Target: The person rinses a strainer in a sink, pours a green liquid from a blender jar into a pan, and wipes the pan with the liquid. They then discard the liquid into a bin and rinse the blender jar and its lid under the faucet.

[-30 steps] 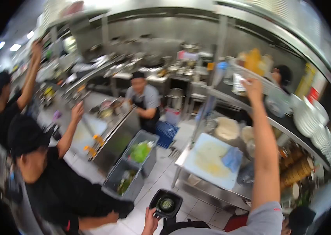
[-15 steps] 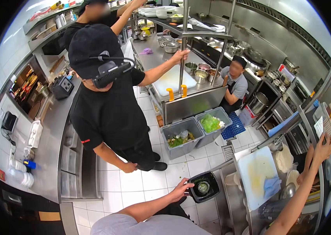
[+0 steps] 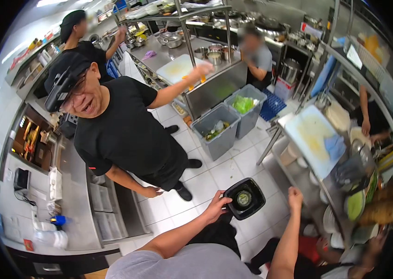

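Note:
My left hand (image 3: 217,208) is closed on the left rim of a black square tub (image 3: 258,191), held low over the floor. Inside the tub sits a small round cup (image 3: 243,199) with greenish contents that I cannot identify. Green flecks stick to the tub's inner walls. My right hand (image 3: 295,198) is raised to the right of the tub, beside the steel counter, its fingers curled into a fist. Whether anything small is inside that fist is hidden.
Two grey bins (image 3: 216,130) with food scraps and green plastic stand ahead. A person in black (image 3: 120,125) stands close on the left. At right, a white cutting board (image 3: 312,139) with a blue cloth (image 3: 334,147) lies on the counter. Another person crouches low at right.
My right hand has come down from the shelf at right to near the tub and has closed. The tub has shifted slightly up in view. The person in black has turned toward me.

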Tool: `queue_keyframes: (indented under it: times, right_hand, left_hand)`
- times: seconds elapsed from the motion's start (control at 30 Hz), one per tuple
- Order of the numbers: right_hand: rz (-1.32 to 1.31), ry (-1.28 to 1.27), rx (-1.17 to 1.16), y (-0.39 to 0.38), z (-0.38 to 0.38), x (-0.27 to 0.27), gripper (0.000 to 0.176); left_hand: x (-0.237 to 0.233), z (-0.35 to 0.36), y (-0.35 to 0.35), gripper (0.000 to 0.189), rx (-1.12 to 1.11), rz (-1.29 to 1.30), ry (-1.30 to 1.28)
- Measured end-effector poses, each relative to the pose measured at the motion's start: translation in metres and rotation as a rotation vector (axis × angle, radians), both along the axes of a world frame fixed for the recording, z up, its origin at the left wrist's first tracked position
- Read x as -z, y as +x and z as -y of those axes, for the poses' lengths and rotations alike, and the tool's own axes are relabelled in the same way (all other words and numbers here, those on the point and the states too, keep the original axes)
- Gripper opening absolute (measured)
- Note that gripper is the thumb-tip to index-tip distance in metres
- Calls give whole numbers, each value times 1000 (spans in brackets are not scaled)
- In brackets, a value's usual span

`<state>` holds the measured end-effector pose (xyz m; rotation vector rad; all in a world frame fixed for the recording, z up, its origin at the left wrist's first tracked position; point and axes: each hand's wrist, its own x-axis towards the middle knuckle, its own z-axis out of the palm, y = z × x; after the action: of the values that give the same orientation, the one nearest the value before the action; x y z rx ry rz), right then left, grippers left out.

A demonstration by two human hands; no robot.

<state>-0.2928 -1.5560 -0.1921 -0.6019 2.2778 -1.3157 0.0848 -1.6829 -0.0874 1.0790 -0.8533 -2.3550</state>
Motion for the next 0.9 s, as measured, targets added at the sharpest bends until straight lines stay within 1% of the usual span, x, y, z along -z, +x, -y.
queue_keyframes:
  times: [0.03,0.07,0.1,0.13,0.17,0.23,0.3,0.33,0.37,0.4,0.43,0.47,0.5,0.53,0.57,0.6,0.63,0.67,0.7,0.77,0.83,0.9]
  right_hand:
    - [-31,243,-122,31,-28,31,28]
    - [70,365,-165,67,-59,65,29]
    - [277,512,-169,102,-83,83,30]
    - [428,542,-155,128,-118,136,32]
    - [555,538,-141,168,-136,118,30]
    - [664,518,-19,228,-178,125,28]
    - [587,576,10,276,-210,116,27]
    - [545,608,30,297,-223,112,27]
    - [438,586,29,316,-243,132,27]
    - [327,569,33,332,-270,174,27]
    - [221,568,42,349,-296,200,27]
    - [204,421,111,373,-303,197,22]
    - [146,469,159,398,-301,173,27]
    - [243,676,9,406,-291,141,32]
    - [109,679,11,429,-293,137,36]
    - [20,615,-147,443,-285,93,34]
    - [189,682,52,465,-295,128,35]
    - [241,683,116,484,-294,113,36]
    - [285,669,161,494,-287,91,37]
    - [294,602,226,528,-297,86,39]
    - [324,601,247,560,-306,84,41]
    - [383,615,247,593,-328,79,40]
  left_hand:
    - [0,-10,11,44,1,5,-6]
    - [-8,-18,22,47,31,2,9]
    - [-7,-25,31,48,58,12,19]
    - [-6,-31,39,48,90,20,26]
    - [-5,-33,48,48,123,26,29]
    - [0,-38,60,50,201,41,60]
    - [13,-43,69,50,278,44,83]
    - [20,-44,74,54,328,35,78]
    - [24,-43,79,55,376,51,58]
    - [28,-41,81,56,427,59,40]
    - [33,-46,86,57,483,68,33]
    - [29,-48,91,58,514,74,31]
    - [38,-45,98,59,611,94,11]
    - [41,-46,106,63,634,94,-15]
    - [48,-47,110,65,633,62,50]
    - [51,-50,118,63,629,59,50]
    - [49,-55,128,60,630,31,96]
    - [51,-61,136,56,640,73,107]
    - [63,-64,146,54,687,113,112]
    - [76,-76,162,52,762,196,137]
    - [90,-83,173,44,845,156,157]
    - [89,-92,177,40,959,153,144]
